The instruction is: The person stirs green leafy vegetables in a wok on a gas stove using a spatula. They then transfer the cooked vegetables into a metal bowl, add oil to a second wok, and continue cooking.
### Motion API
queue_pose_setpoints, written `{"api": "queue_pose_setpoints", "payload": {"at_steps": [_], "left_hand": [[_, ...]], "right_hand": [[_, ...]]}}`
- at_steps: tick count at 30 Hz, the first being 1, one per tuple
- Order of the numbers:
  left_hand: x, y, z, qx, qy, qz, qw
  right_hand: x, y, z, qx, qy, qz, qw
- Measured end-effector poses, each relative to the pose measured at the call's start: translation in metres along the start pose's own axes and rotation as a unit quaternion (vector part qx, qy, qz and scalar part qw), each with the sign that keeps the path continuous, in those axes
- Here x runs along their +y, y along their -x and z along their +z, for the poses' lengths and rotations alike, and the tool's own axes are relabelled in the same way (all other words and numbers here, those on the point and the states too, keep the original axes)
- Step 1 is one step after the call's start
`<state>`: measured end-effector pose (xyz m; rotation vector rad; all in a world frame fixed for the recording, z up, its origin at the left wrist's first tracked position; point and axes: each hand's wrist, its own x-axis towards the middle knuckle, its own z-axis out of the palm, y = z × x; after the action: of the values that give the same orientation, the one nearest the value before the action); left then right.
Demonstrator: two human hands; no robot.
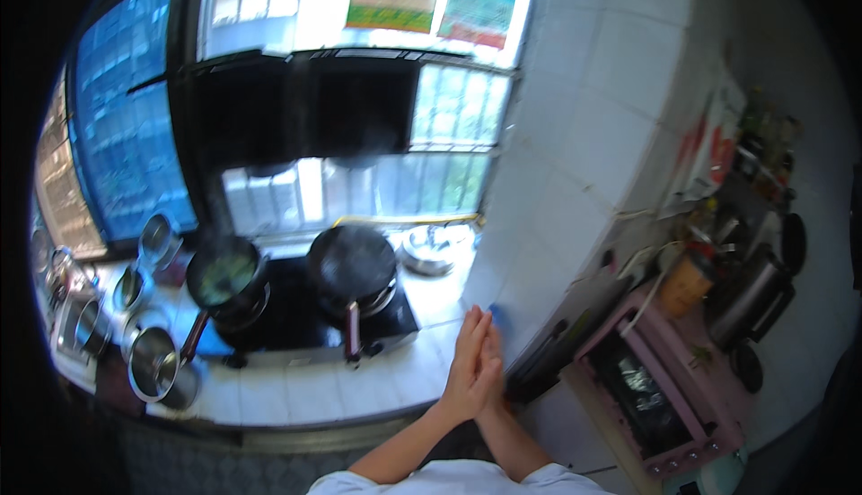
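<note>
My left hand [465, 367] and my right hand [493, 367] are pressed palm to palm in front of me, fingers pointing forward, over the counter's right end. I see no object between them, though the palms are hidden. To the left, a black gas stove [289, 306] carries two long-handled pans. The left wok [225, 273] holds green food in liquid and steams. Its neighbour, a dark wok [353, 263], shows a little steam and no food that I can make out.
A steel pot [156, 364] and several bowls stand left of the stove. Behind the right wok is a steel dish [429, 250]. A tiled wall [539, 239] rises by my hands. Farther right, a pink toaster oven [653, 387] bears an orange canister [687, 283] and a dark kettle [747, 296].
</note>
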<state>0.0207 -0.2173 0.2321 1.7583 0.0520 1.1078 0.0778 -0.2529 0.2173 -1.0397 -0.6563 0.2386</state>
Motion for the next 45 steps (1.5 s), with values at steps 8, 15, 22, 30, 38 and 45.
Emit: {"api": "queue_pose_setpoints", "payload": {"at_steps": [8,15,22,30,38,45], "left_hand": [[-0.037,0.062,-0.085,0.138,-0.065,-0.129,0.980],[-0.067,0.076,-0.146,0.264,-0.001,-0.236,0.935],[-0.148,0.063,-0.184,0.293,0.053,-0.438,0.848],[-0.158,0.011,-0.187,0.121,0.106,-0.598,0.785],[-0.195,0.053,-0.176,0.129,0.132,-0.540,0.821],[-0.214,0.071,-0.162,0.158,0.121,-0.520,0.830]], "right_hand": [[0.073,0.073,0.094,-0.067,-0.135,0.232,0.961],[0.112,0.074,0.119,-0.027,0.121,0.153,0.980],[0.171,0.052,0.092,0.022,0.127,0.219,0.967],[0.198,0.016,0.085,-0.036,0.075,0.306,0.948],[0.241,-0.010,0.060,-0.048,0.089,0.466,0.879],[0.294,0.001,0.041,-0.181,0.178,0.590,0.767]]}}
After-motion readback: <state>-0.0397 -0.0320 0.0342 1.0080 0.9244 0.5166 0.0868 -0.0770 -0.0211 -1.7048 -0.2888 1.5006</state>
